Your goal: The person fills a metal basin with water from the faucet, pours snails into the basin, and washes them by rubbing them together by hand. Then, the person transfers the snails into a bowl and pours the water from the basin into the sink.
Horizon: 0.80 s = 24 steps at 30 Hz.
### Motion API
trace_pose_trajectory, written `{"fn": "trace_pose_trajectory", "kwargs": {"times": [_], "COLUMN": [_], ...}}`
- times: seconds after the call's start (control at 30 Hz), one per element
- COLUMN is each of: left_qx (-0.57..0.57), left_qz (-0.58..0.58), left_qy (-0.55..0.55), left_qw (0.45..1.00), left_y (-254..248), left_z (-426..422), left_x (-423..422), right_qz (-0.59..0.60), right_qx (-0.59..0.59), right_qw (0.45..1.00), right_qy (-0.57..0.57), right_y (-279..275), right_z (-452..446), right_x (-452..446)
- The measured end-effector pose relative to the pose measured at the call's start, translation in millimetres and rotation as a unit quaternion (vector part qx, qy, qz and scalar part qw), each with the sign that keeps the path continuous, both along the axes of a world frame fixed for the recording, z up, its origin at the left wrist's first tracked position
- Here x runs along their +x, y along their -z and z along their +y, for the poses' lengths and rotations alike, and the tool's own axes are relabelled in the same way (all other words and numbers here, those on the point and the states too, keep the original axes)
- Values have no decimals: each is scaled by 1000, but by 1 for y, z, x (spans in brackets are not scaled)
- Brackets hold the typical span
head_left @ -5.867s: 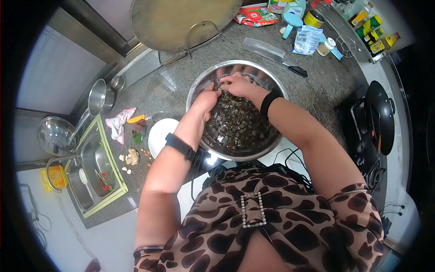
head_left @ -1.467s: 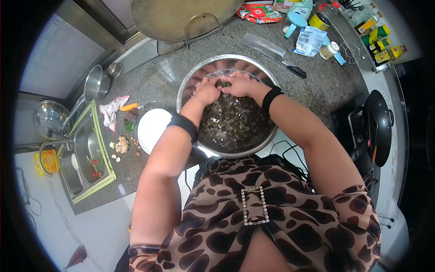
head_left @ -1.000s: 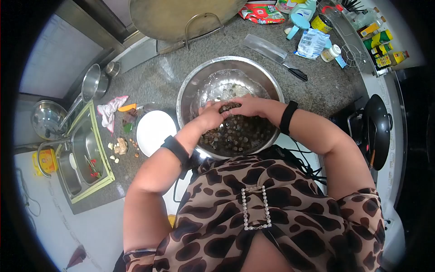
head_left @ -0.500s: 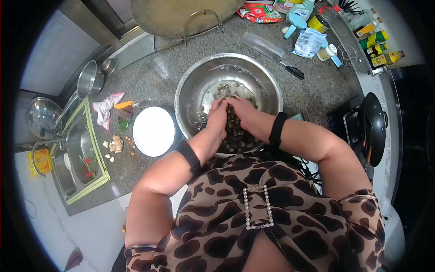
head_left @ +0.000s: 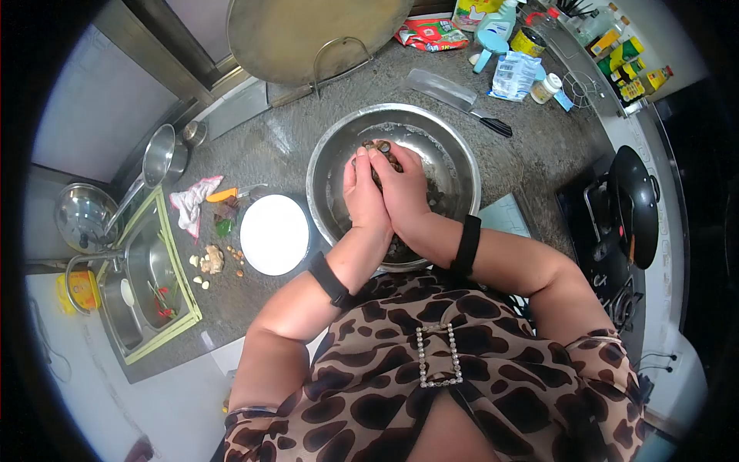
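Shells (head_left: 385, 145), small and dark, sat bunched between both hands, over big metal basin (head_left: 331, 150). Left hand (head_left: 366, 192) and right hand (head_left: 405, 183) were cupped together, closed round handful, some shells showing past thumbs. Progress, judged: one handful gathered; more shells lay loose in basin, partly hidden by hands, so amount left couldn't be told. Basin looked wet inside. Sink (head_left: 151, 248) held red and green pieces (head_left: 163, 306), likely chillies. White round dish (head_left: 275, 235) stood beside basin on surface (head_left: 258, 154).
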<state>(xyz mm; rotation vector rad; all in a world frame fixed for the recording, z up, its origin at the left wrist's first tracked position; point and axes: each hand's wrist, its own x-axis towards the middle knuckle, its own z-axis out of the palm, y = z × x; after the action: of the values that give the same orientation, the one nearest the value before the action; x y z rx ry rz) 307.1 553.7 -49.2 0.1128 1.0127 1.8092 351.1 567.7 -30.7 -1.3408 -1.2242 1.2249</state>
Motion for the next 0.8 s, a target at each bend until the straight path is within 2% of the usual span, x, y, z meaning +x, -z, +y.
{"fn": "trace_pose_trajectory", "kwargs": {"times": [0.1,0.2,0.4,0.73,0.8], "left_qx": [48,68,94,139,141], "left_qz": [42,70,122,151,163], "left_qy": [2,10,18,41,36], "left_qw": [998,995,988,978,976], "left_y": [-16,-36,-43,-32,-26], "left_z": [-5,-10,-22,-30,-29], "left_x": [-2,-1,-1,-5,-5], "right_qz": [45,33,49,58,98], "right_qx": [73,145,212,232,212], "right_qw": [996,989,975,971,972], "right_qy": [9,22,36,23,26], "right_y": [-9,-17,-23,-27,-28], "right_z": [-6,-10,-22,-38,-39], "right_x": [0,-1,1,6,8]}}
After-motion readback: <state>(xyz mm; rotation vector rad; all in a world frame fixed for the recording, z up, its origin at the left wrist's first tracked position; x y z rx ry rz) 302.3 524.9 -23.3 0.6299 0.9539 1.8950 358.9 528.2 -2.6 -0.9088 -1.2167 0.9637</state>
